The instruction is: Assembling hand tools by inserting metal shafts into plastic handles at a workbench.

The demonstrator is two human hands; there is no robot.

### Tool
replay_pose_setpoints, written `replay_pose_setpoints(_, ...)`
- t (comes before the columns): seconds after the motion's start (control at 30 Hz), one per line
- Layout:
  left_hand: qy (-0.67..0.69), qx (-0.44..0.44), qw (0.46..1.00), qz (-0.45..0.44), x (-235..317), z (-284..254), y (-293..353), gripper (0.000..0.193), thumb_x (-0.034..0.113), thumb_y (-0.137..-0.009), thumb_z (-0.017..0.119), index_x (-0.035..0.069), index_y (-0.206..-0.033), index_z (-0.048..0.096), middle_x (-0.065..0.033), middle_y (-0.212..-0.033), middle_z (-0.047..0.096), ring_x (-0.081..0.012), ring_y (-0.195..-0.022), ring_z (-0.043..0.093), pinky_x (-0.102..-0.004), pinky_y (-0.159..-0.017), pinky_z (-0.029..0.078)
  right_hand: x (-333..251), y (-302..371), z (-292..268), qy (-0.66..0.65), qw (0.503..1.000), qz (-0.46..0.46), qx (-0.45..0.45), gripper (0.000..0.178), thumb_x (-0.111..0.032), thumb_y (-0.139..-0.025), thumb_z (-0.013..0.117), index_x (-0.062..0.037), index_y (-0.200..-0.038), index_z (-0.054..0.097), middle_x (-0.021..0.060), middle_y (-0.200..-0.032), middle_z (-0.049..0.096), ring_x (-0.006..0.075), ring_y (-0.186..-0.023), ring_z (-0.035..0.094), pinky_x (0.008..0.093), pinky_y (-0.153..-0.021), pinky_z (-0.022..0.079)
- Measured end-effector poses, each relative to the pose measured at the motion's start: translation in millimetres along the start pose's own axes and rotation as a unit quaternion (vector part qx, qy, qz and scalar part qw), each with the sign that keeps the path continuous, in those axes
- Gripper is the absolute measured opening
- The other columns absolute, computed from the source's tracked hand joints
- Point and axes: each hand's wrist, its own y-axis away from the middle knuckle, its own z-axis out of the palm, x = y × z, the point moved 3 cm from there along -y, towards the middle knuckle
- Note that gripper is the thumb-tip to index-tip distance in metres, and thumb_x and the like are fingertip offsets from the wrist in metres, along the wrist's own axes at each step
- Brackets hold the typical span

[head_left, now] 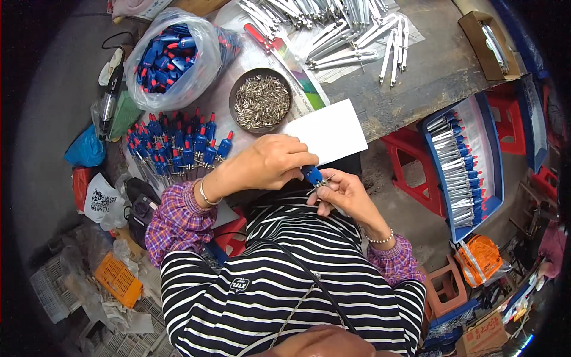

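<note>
Between my two hands, above my lap, is a small blue plastic piece [312, 175] with thin metal parts at its lower end. My left hand [270, 162] pinches its upper end. The fingers of my right hand [345, 194] close on the metal end; part of it is hidden by the fingertips. Just beyond my left hand stands a round bowl [231, 102] of small metal pins [262, 101]. To its left lie several blue pieces with red tips and metal rods [187, 146], gathered in a bunch. A white card [333, 134] lies at the table's edge.
A clear plastic bag [205, 71] of blue and red pieces stands at the back left. White metal rods [339, 41] and a red-handled tool [257, 37] lie farther back. To the right, a blue tray [496, 178] holds finished-looking pieces beside a red stool [410, 169].
</note>
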Motion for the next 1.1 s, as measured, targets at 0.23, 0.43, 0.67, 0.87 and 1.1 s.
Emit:
replay_pose_setpoints(0.23, -0.012, -0.014, 1.0, 0.019, 14, 9, 0, 0.04, 0.007, -0.061, 0.072, 0.004, -0.1, 0.062, -0.0075, -0.073, 0.057, -0.0262, -0.068, 0.057, -0.0362, -0.061, 0.045, -3, -4, -1, 0.051, 0.999, -0.001, 0.01, 0.029, -0.01, -0.089, 0.057, 0.0041, -0.115, 0.054, 0.0095, -0.089, 0.065, 0.0105, -0.062, 0.061, 0.0205, -0.058, 0.052)
replay_pose_setpoints(0.43, 0.047, -0.02, 0.999, 0.007, 11, -2, -4, 0.035, 0.01, -0.065, 0.072, 0.005, -0.099, 0.064, -0.0075, -0.076, 0.06, -0.0258, -0.069, 0.059, -0.0354, -0.062, 0.046, -9, 3, 2, 0.036, 0.998, 0.006, 0.055, 0.017, -0.013, -0.087, 0.058, 0.0025, -0.091, 0.063, 0.0078, -0.07, 0.063, 0.004, -0.049, 0.047, 0.0158, -0.045, 0.035)
replay_pose_setpoints(0.67, -0.284, 0.191, 0.938, -0.053, -79, -89, -43, 0.036, -0.007, -0.07, 0.061, 0.008, -0.103, 0.062, -0.0094, -0.098, 0.063, -0.0274, -0.094, 0.059, -0.0347, -0.08, 0.048, 2, 1, -6, -0.024, 0.996, 0.0, 0.087, 0.018, -0.013, -0.088, 0.059, 0.0034, -0.091, 0.063, 0.0089, -0.07, 0.063, 0.0042, -0.048, 0.046, 0.0159, -0.043, 0.035)
replay_pose_setpoints(0.87, -0.386, 0.122, 0.91, -0.087, -116, -88, -52, 0.028, -0.008, -0.068, 0.053, 0.006, -0.092, 0.06, -0.0078, -0.095, 0.059, -0.0291, -0.093, 0.055, -0.0373, -0.079, 0.047, 17, -4, -14, -0.01, 0.997, 0.01, 0.069, 0.025, -0.021, -0.088, 0.061, 0.0005, -0.1, 0.063, 0.0038, -0.072, 0.065, 0.0028, -0.052, 0.05, 0.0162, -0.046, 0.039)
replay_pose_setpoints(1.1, -0.403, 0.106, 0.908, -0.041, -106, -94, -52, 0.025, -0.005, -0.068, 0.056, 0.009, -0.088, 0.058, -0.0067, -0.088, 0.058, -0.0282, -0.09, 0.057, -0.0371, -0.075, 0.048, 19, -8, -19, -0.012, 0.996, -0.05, 0.072, 0.022, -0.012, -0.091, 0.055, 0.004, -0.106, 0.058, 0.0089, -0.081, 0.064, 0.0056, -0.059, 0.052, 0.0177, -0.054, 0.044)
